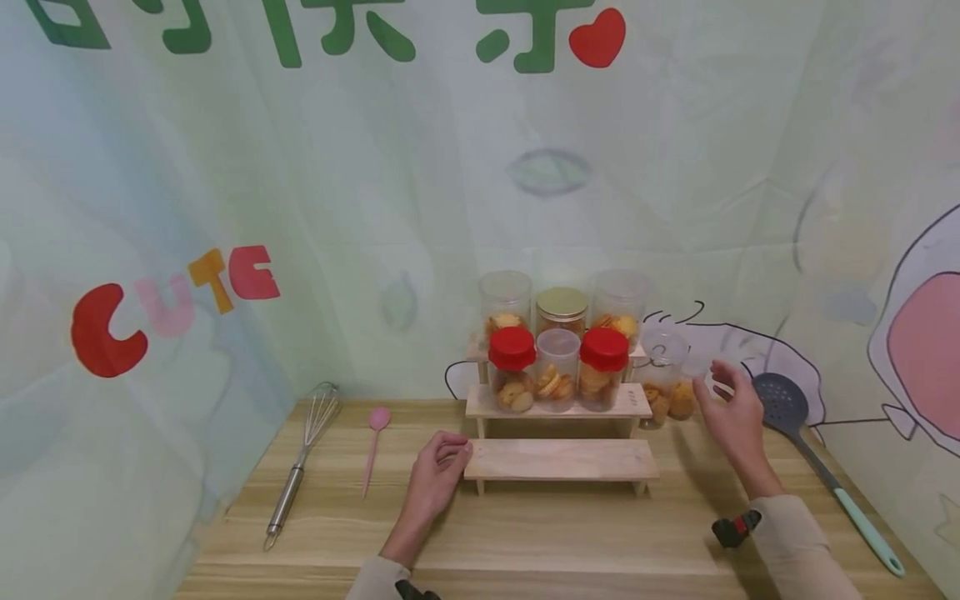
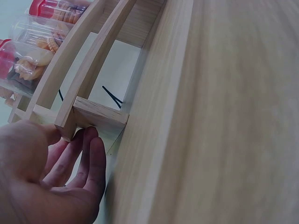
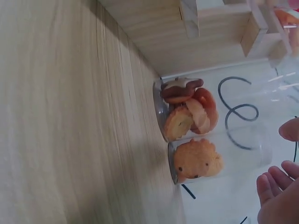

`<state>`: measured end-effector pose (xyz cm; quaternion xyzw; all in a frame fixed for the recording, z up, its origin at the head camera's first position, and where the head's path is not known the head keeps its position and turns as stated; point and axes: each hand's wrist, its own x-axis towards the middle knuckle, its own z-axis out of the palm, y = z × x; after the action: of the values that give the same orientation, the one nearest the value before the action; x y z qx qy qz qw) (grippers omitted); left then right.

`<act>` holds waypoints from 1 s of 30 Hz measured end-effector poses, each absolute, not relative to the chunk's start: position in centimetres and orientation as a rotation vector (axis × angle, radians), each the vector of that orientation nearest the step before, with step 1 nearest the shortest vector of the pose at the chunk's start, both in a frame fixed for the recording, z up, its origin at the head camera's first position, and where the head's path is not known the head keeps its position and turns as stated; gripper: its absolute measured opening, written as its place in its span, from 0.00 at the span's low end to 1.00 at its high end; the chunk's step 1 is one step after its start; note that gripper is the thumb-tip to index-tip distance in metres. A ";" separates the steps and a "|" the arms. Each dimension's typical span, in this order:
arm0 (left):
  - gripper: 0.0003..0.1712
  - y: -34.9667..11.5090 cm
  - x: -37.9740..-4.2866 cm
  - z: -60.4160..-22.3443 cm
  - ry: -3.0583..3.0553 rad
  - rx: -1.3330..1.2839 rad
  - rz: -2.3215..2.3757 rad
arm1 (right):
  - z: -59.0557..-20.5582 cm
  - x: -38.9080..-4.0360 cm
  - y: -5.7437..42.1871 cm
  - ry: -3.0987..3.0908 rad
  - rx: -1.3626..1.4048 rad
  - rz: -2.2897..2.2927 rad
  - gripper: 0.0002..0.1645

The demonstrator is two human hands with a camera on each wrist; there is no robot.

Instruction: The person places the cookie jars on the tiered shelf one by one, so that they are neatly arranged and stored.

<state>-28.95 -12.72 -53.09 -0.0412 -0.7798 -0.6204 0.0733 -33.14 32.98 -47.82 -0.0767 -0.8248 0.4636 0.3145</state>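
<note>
My left hand (image 1: 438,477) grips the left end of the lowest step of a three-tier wooden display rack (image 1: 561,460); in the left wrist view the thumb lies over the board and the fingers are below it. On the table right of the rack stand two clear jars of cookies, a nearer jar (image 1: 654,406) and another jar (image 3: 198,161) beside it. My right hand (image 1: 731,417) is just right of them, thumb and fingers apart and holding nothing. In the right wrist view its fingertips (image 3: 265,189) are close to the upper end of the second jar.
Red-lidded jars (image 1: 513,375) flank an unlidded-looking clear jar (image 1: 558,371) on the middle step. A gold-lidded jar (image 1: 562,307) stands between two clear jars on top. A whisk (image 1: 303,458) and pink spoon (image 1: 375,442) lie left, a slotted spatula (image 1: 813,458) right. A printed cloth hangs behind.
</note>
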 end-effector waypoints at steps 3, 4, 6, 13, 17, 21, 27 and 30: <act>0.13 -12.8 -28.9 -53.1 -2.344 -0.120 -1.856 | -47.7 -33.6 33.2 -2.239 -0.215 1.259 0.34; 0.13 -12.8 -28.9 -53.1 -2.348 -0.119 -1.850 | -47.7 -33.8 33.2 -2.256 -0.213 1.277 0.35; 0.13 -12.8 -28.9 -53.2 -2.353 -0.120 -1.848 | -47.8 -34.0 33.3 -2.284 -0.213 1.304 0.37; 0.14 -12.8 -29.0 -53.3 -2.347 -0.117 -1.864 | -48.3 -35.0 33.3 -2.379 -0.239 1.327 0.45; 0.14 -12.7 -28.8 -53.2 -2.350 -0.118 -1.863 | -48.6 -35.3 33.4 -2.430 -0.271 1.338 0.48; 0.14 -12.8 -28.9 -53.2 -2.343 -0.120 -1.861 | -48.8 -35.4 33.3 -2.420 -0.257 1.356 0.47; 0.14 -12.8 -28.8 -53.1 -2.342 -0.112 -1.869 | -48.8 -34.7 33.2 -2.389 -0.252 1.358 0.45; 0.14 -12.8 -28.7 -53.0 -2.346 -0.116 -1.870 | -48.8 -34.1 33.2 -2.364 -0.263 1.340 0.43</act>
<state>-28.72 -12.77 -52.96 -0.0384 -0.7796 -0.6213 0.0696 -34.12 33.22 -48.81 -0.0944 -0.8475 0.4806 0.2044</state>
